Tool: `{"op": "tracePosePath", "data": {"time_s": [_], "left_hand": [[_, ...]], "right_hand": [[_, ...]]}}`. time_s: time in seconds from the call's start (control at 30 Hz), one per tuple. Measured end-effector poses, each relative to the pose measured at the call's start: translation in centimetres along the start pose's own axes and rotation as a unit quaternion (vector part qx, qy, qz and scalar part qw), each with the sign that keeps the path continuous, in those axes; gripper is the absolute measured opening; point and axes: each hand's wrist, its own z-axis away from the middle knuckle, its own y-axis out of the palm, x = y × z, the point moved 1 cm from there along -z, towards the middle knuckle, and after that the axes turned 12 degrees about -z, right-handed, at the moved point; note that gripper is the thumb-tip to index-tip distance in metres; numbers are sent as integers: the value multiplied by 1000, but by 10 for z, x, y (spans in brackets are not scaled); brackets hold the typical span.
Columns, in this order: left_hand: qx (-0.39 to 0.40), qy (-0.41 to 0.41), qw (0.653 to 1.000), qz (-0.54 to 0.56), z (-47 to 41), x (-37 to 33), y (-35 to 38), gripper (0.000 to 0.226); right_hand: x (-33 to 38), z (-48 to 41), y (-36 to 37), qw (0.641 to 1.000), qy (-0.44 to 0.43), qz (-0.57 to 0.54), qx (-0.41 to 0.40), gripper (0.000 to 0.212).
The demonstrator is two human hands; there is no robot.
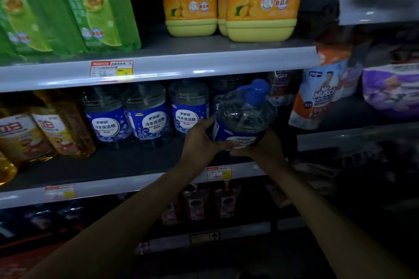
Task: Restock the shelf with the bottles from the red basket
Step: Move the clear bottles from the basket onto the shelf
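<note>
Both hands hold a clear bottle with a blue pump cap and blue label, tilted to the right, just above the front of the middle shelf. My left hand grips its left side and base. My right hand cups it from below on the right. Three matching blue-label bottles stand in a row on the same shelf to the left of it. A dim red shape at the lower left, possibly the red basket, is too dark to tell.
Amber bottles fill the middle shelf's left end. Yellow detergent jugs and green bottles stand on the upper shelf. Refill pouches and a purple pack sit in the bay to the right. Dark bottles line the lower shelf.
</note>
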Motion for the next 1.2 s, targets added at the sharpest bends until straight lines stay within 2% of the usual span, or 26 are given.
{"op": "tracePosePath", "data": {"time_s": [0.1,0.23,0.63,0.8,1.03,1.2], "left_hand": [[-11,-23,1000,11,-13,1,9,80],[-26,-56,998,29,-29,1,24,71],[-74,-114,988,78,-57,24,58,76],[-115,-137,980,87,-56,30,64,60],[-146,-164,970,100,-57,24,71,57],[-124,-181,971,91,-56,23,69,61]], "right_hand": [[-2,-18,-6,1000,-11,18,18,85],[-6,-45,-18,998,-4,31,52,98],[-35,-96,-26,995,-3,27,98,96],[-34,-107,-27,990,-3,70,119,94],[-42,-106,-26,991,23,84,97,85],[-50,-94,-21,993,35,75,85,85]]}}
